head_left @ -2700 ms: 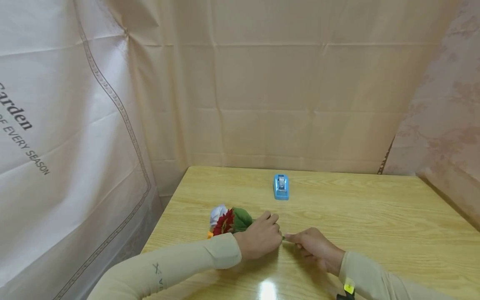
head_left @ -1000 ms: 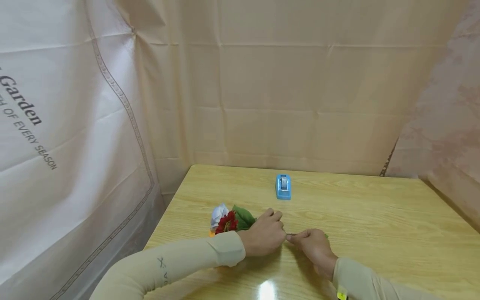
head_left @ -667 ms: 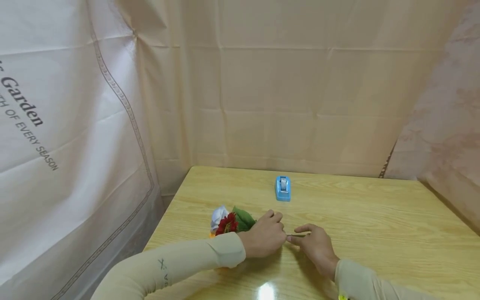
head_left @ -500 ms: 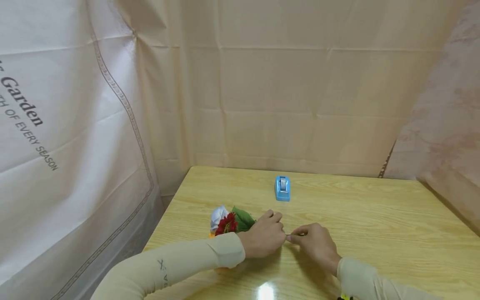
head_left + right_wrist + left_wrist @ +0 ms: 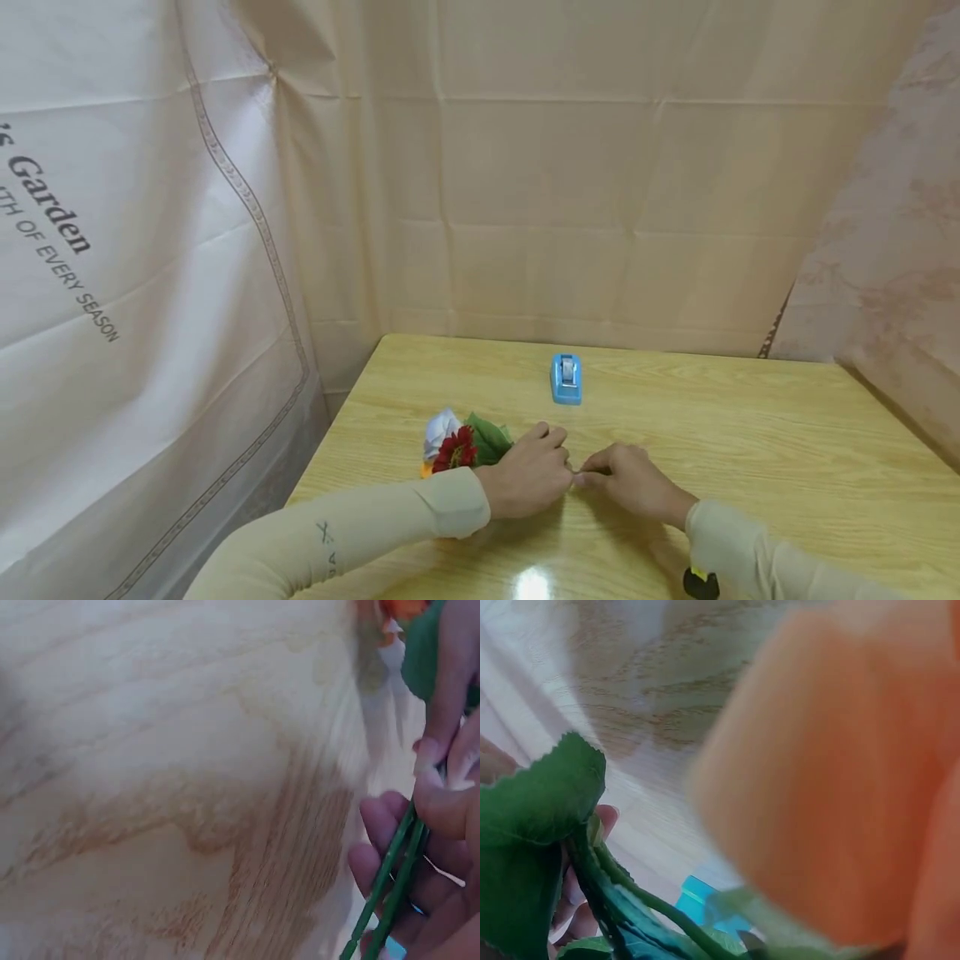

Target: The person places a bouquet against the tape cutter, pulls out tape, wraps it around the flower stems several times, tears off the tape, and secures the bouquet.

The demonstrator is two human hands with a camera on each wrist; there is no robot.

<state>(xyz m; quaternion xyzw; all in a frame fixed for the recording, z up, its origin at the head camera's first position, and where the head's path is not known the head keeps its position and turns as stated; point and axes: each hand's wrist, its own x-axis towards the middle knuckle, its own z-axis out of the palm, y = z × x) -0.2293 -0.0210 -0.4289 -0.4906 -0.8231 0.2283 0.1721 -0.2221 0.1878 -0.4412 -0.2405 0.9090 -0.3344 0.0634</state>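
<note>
In the head view, a small bunch of artificial flowers lies low over the table: a white bloom [image 5: 441,432], a red flower [image 5: 455,450], a bit of orange and a green leaf [image 5: 489,437]. My left hand [image 5: 528,473] grips its stems just right of the leaf. Tight beside it, my right hand [image 5: 633,479] pinches the stems between thumb and forefinger. The right wrist view shows green stems [image 5: 397,885] running down past the curled fingers. Blurred orange petals [image 5: 832,795] fill much of the left wrist view, with a serrated leaf [image 5: 540,795] at the left.
A blue tape dispenser [image 5: 566,379] stands behind the hands near the far edge of the wooden table [image 5: 712,417]. Cloth hangs [image 5: 525,208] close behind the table and along both sides. A black band with a yellow tag [image 5: 701,582] is on the right wrist.
The right forefinger lifted off the stem about 0.7 s ago and has come back down against the thumb. The left hand keeps its grip; the flowers have hardly moved.
</note>
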